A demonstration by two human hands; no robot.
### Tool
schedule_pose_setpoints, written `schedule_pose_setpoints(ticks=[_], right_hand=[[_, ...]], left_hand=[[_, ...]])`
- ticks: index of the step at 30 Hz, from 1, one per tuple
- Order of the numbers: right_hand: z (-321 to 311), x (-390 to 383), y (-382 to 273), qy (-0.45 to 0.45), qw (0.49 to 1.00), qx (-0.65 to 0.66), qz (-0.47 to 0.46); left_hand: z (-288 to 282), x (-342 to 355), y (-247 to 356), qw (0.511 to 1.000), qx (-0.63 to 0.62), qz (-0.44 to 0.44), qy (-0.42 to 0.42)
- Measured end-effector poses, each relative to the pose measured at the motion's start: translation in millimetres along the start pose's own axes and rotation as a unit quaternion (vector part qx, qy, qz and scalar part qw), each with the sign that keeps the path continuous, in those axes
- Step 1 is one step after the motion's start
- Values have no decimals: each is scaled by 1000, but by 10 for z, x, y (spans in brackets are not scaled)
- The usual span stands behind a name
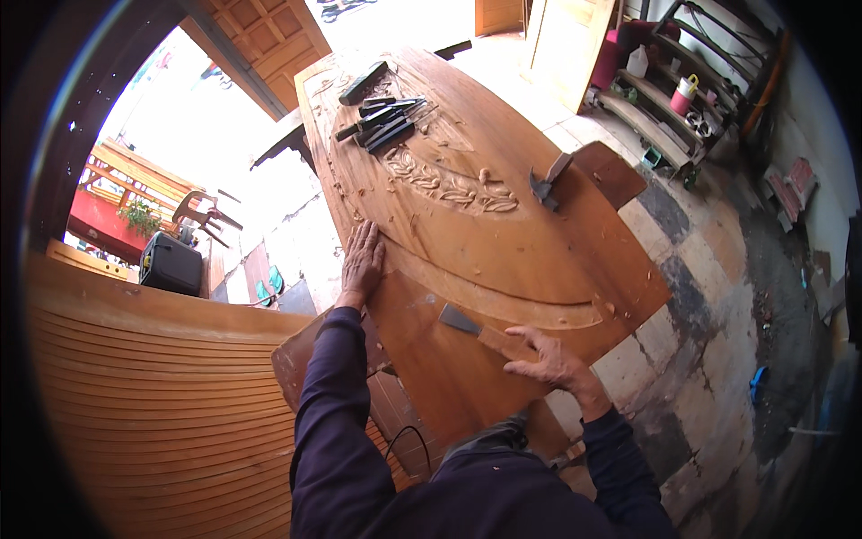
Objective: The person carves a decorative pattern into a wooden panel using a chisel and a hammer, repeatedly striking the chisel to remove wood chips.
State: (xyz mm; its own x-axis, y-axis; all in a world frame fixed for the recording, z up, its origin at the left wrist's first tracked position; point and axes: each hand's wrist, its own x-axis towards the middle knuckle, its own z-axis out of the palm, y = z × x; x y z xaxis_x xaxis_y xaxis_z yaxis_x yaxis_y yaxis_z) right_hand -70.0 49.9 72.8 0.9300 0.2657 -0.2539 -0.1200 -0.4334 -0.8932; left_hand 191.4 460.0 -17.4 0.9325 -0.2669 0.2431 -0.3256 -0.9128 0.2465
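A large brown wooden panel (557,242) with a carved leaf relief (449,184) and a curved carved groove lies before me. My left hand (361,260) rests flat on its left edge, fingers stretched out. Close to the near edge lies a wide flat chisel (461,320) with a wooden handle. My right hand (549,361) is beside the handle's end, thumb and fingers apart; whether a fingertip touches the handle I cannot tell. Farther up the panel sit several dark-handled carving chisels (386,121) and a greenish-grey block (364,83).
A dark metal tool with a wooden handle (543,189) lies at the panel's right side among wood shavings. Left of me is a ribbed wooden panel (162,386). Shelves (664,117) with bottles stand at far right. A black case (171,265) and plastic chair (205,214) are at left.
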Motion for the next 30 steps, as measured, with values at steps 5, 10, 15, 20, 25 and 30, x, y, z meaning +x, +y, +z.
schedule_pose_setpoints(ticks=[5,10,15,20,25,30], right_hand=[[-132,123,195,-112,965,214,106],[-296,194,442,-115,917,366,113],[-512,301,532,-153,821,541,97],[-970,552,284,-177,794,578,65],[-1382,1041,307,-184,846,497,60],[-1626,1525,381,-194,885,417,75]], left_hand=[[23,-60,-20,1000,21,-8,7],[112,-22,103,998,19,-56,-18],[195,-85,95,993,22,-112,-26],[464,-187,709,973,56,-223,-21],[598,-449,1739,948,68,-310,31],[573,-649,3013,945,-59,-300,118]])
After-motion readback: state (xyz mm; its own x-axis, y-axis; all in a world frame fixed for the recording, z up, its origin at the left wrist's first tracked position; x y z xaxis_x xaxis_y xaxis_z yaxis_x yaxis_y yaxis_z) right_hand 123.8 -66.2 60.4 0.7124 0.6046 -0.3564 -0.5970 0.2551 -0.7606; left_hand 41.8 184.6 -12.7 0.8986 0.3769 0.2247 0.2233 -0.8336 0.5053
